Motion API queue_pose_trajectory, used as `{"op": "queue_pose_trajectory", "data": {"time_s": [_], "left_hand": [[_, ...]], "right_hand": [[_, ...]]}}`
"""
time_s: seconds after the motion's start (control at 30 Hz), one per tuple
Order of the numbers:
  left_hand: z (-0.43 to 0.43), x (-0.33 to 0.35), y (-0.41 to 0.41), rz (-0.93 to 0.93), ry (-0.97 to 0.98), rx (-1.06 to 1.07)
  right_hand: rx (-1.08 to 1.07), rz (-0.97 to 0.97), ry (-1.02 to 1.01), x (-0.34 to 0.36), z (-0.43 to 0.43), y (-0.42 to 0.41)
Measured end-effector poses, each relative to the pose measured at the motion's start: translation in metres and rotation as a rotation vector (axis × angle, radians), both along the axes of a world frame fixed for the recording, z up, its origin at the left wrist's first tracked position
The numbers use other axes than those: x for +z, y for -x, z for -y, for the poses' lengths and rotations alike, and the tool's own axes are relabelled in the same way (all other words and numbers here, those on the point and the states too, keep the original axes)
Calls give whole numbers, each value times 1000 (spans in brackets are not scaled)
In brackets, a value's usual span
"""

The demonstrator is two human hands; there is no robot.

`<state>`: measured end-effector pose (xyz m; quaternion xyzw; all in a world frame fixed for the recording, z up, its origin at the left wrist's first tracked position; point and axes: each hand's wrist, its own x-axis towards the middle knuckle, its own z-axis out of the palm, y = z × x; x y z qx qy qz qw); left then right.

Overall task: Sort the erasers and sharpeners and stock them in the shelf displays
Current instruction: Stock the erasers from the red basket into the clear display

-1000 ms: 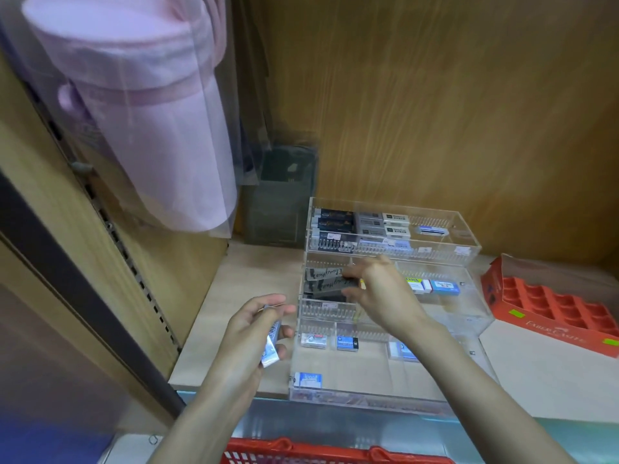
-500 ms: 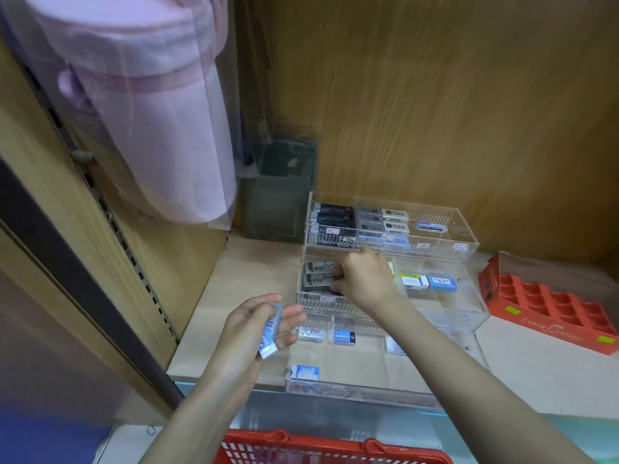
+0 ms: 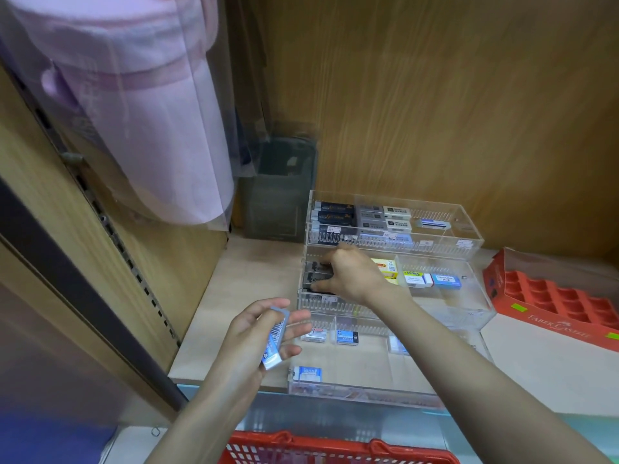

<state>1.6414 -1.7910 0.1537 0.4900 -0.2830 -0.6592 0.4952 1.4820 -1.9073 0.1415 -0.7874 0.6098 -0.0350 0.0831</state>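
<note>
Left hand: low at 7 o'clock of the view, palm turned up. Thumb and fingers grip a long eraser in a blue-and-white sleeve, barcode side showing. The eraser is held on end, just outside the left wall of the clear display.

Right hand: reaches from 5 o'clock into the middle tier of the display, knuckles up. Fingers curl down onto the dark erasers stacked in that tier's left compartment. Thumb hidden; cannot tell whether the hand pinches one or only presses on the stack.

Display, three stepped tiers, on the pale shelf board:
- Top tier, 12 o'clock of the right hand: navy boxes at left, grey boxes beside them, then white ones, one loose eraser alone further right.
- Middle tier, 3 o'clock of the right hand: yellow box, white eraser, blue eraser, in a row.
- Bottom tier: two small erasers at the back, one white and one blue. A blue-and-white one lies in the front left corner.

Surroundings: red moulded tray at 3 o'clock, beside the display. Dark bin at 11 o'clock of the display, against the wooden back panel. Pink roll in plastic wrap at 10 o'clock. Red basket at 6 o'clock, below the shelf edge.
</note>
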Motion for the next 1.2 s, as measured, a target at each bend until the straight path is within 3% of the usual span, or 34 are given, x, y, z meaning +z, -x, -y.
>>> {"op": "queue_pose_trajectory", "data": {"time_s": [0.17, 0.27, 0.4, 0.47, 0.57, 0.67, 0.73, 0.87, 1.03, 1.2], "left_hand": [[-1, -2, 3, -4, -2, -6], [-1, -4, 6, 9, -2, -14], [-4, -4, 9, 19, -4, -22], [-6, -3, 9, 16, -1, -29], [-10, -2, 6, 4, 7, -31], [-16, 0, 7, -29, -3, -31], [-22, 0, 11, -16, -23, -80], [-36, -4, 18, -2, 3, -107], [-46, -10, 21, -152, 41, -104], [-51, -24, 31, -60, 55, -170]], "right_hand": [[-16, 46, 85, -2, -3, -3], [37, -46, 137, -1, 0, 2], [63, -32, 61, -2, 4, 10], [56, 83, 19, 0, 0, 18], [-20, 448, 28, 8, -23, 35], [-149, 625, 122, 14, -60, 49], [-165, 757, 64, 17, -90, 51], [-114, 868, -116, 14, -156, 41], [-227, 1105, -314, -9, -196, 20], [-302, 1297, -444, -10, -197, 2]]}}
